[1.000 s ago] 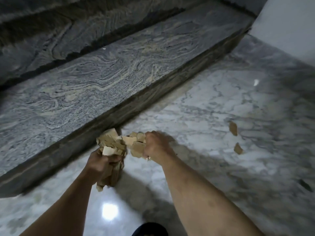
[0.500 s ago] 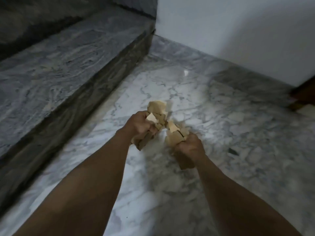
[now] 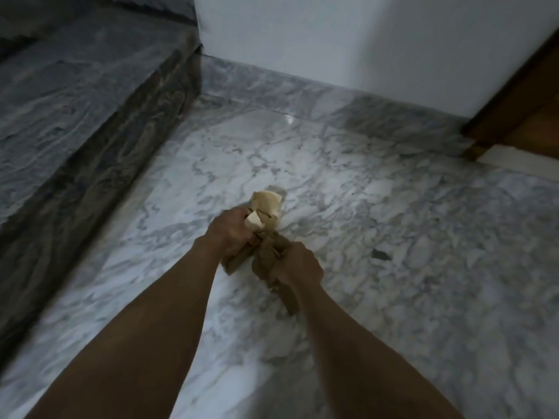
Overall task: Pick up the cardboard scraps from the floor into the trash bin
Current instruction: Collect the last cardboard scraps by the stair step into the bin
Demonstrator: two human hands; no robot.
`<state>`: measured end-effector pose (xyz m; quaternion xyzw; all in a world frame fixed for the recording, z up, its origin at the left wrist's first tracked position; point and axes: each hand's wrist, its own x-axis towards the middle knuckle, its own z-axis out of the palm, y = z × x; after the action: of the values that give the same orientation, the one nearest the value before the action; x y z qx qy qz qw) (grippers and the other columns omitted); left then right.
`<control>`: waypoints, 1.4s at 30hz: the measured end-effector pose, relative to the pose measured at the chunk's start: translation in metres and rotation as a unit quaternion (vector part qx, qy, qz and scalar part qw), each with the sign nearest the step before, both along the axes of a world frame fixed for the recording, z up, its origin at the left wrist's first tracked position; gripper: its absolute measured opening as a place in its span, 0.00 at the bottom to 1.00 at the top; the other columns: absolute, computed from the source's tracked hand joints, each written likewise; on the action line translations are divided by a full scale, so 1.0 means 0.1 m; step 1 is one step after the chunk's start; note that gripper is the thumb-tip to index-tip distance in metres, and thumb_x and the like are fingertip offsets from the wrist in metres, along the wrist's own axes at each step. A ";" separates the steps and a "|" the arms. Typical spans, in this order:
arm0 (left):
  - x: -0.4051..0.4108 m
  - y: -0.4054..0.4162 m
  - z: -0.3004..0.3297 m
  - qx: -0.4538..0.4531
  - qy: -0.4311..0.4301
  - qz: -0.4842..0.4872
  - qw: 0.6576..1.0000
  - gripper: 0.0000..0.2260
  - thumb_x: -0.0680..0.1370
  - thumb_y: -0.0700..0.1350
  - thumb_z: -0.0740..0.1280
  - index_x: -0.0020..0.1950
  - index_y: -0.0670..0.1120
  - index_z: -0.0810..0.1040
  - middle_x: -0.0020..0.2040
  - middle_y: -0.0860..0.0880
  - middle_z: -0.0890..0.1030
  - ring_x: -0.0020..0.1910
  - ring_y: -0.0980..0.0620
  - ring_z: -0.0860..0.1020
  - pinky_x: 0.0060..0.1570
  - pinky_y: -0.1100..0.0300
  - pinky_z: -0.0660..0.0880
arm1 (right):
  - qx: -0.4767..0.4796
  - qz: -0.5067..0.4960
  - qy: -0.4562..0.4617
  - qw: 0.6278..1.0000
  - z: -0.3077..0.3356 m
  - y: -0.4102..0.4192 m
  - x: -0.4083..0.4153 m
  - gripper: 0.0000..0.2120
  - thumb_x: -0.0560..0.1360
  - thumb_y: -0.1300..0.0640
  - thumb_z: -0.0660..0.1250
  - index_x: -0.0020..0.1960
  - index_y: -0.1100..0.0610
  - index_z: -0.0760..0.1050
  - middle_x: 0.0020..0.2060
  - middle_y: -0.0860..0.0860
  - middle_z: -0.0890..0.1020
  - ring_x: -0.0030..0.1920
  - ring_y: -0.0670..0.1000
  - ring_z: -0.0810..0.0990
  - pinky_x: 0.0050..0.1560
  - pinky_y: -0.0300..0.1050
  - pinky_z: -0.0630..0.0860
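Observation:
Both my hands hold bunches of tan cardboard scraps above the marble floor, at the middle of the head view. My left hand (image 3: 231,231) grips a bundle of cardboard scraps (image 3: 266,204) that sticks up past its fingers. My right hand (image 3: 298,264) grips a second, darker bundle of scraps (image 3: 266,255), with one strip hanging down beside the wrist. The two bundles touch between the hands. No trash bin is in view.
A dark grey stone step (image 3: 75,116) runs along the left. A white wall (image 3: 348,40) closes the far side, with a brown wooden door frame (image 3: 520,113) at the right. A small dark mark (image 3: 380,254) lies on the white marble floor (image 3: 423,297).
The view has swung right from the step toward the wall and door frame. Both hands stay closed on their scraps and have come closer together; the loose scraps seen on the floor are out of view.

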<state>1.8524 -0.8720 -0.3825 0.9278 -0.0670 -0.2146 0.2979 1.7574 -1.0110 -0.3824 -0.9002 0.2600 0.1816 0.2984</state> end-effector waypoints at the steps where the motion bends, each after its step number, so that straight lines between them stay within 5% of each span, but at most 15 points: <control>1: -0.02 0.01 0.01 -0.005 0.001 0.002 1.000 0.11 0.72 0.50 0.70 0.54 0.55 0.77 0.52 0.51 0.81 0.48 0.48 0.76 0.46 0.56 0.71 | 0.002 -0.004 0.000 1.000 0.00 0.00 0.00 0.18 0.73 0.46 0.69 0.59 0.55 0.76 0.55 0.54 0.81 0.57 0.57 0.81 0.51 0.48 0.76; 9: -0.01 0.04 0.05 -0.108 0.106 0.046 0.987 0.16 0.57 0.46 0.77 0.43 0.54 0.82 0.47 0.49 0.85 0.50 0.46 0.82 0.56 0.47 0.79 | 0.023 -0.017 0.016 0.999 0.00 0.00 -0.04 0.21 0.65 0.48 0.74 0.56 0.54 0.79 0.51 0.52 0.83 0.53 0.57 0.82 0.52 0.50 0.80; 13: -0.02 0.03 0.08 -0.114 0.122 0.073 0.983 0.12 0.64 0.38 0.79 0.43 0.52 0.83 0.46 0.48 0.85 0.49 0.47 0.82 0.53 0.52 0.79 | 0.088 -0.033 0.031 0.995 -0.03 -0.13 0.00 0.22 0.60 0.51 0.78 0.52 0.55 0.82 0.48 0.53 0.84 0.51 0.56 0.83 0.47 0.47 0.81; 17: -0.04 -0.05 0.09 -0.125 0.126 0.061 0.982 0.14 0.66 0.38 0.79 0.48 0.50 0.83 0.46 0.52 0.84 0.47 0.51 0.80 0.45 0.59 0.76 | 0.164 -0.106 0.019 0.980 0.00 -0.40 -0.01 0.14 0.58 0.59 0.82 0.38 0.55 0.78 0.38 0.51 0.82 0.46 0.55 0.82 0.44 0.46 0.81; 23: -0.04 -0.51 0.32 -0.160 0.128 0.040 0.978 0.17 0.69 0.36 0.77 0.56 0.44 0.82 0.54 0.44 0.84 0.54 0.43 0.81 0.59 0.48 0.77 | 0.230 -0.222 -0.037 0.947 0.37 -1.02 -0.13 0.15 0.63 0.62 0.81 0.35 0.55 0.75 0.39 0.52 0.81 0.43 0.54 0.80 0.45 0.47 0.79; 28: -0.32 -1.28 0.94 -0.181 0.157 0.032 0.970 0.17 0.63 0.42 0.80 0.50 0.47 0.83 0.47 0.44 0.85 0.45 0.41 0.83 0.52 0.43 0.80 | 0.249 -0.297 -0.073 0.919 1.06 -1.59 -0.39 0.13 0.63 0.63 0.80 0.35 0.53 0.76 0.40 0.53 0.83 0.44 0.56 0.83 0.48 0.53 0.83; 31: -0.62 -1.82 1.49 -0.176 0.189 0.006 0.966 0.25 0.57 0.49 0.80 0.52 0.47 0.82 0.49 0.44 0.85 0.49 0.40 0.83 0.55 0.40 0.79 | 0.242 -0.335 -0.078 0.907 1.63 -2.00 -0.71 0.11 0.66 0.62 0.77 0.35 0.52 0.75 0.35 0.50 0.81 0.37 0.52 0.82 0.40 0.46 0.82; 34: -1.04 -2.39 2.19 -0.186 0.221 -0.031 0.957 0.16 0.66 0.43 0.80 0.51 0.49 0.82 0.50 0.45 0.84 0.52 0.44 0.81 0.55 0.48 0.78 | 0.247 -0.382 -0.073 0.888 2.30 -2.41 -1.12 0.11 0.62 0.60 0.77 0.40 0.52 0.77 0.41 0.51 0.83 0.43 0.54 0.83 0.48 0.52 0.84; 38: -1.67 -3.10 3.23 -0.185 0.271 -0.069 0.942 0.10 0.71 0.33 0.75 0.46 0.46 0.80 0.45 0.45 0.83 0.37 0.57 0.80 0.33 0.65 0.75 | 0.250 -0.465 -0.074 0.846 3.33 -2.93 -1.82 0.16 0.62 0.61 0.77 0.49 0.59 0.81 0.48 0.56 0.84 0.48 0.57 0.84 0.50 0.54 0.83; 42: -2.30 -3.69 4.16 -0.165 0.322 -0.128 0.923 0.10 0.70 0.29 0.74 0.49 0.37 0.81 0.45 0.39 0.84 0.43 0.40 0.84 0.37 0.57 0.82 | 0.234 -0.533 -0.098 0.807 4.20 -3.29 -2.66 0.10 0.67 0.59 0.77 0.44 0.55 0.78 0.47 0.56 0.84 0.49 0.59 0.83 0.51 0.55 0.82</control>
<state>1.6221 -1.2409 0.0338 0.7299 -0.1196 -0.5241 0.4222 1.4912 -1.3404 0.0379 -0.5364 0.6174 -0.0400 0.5741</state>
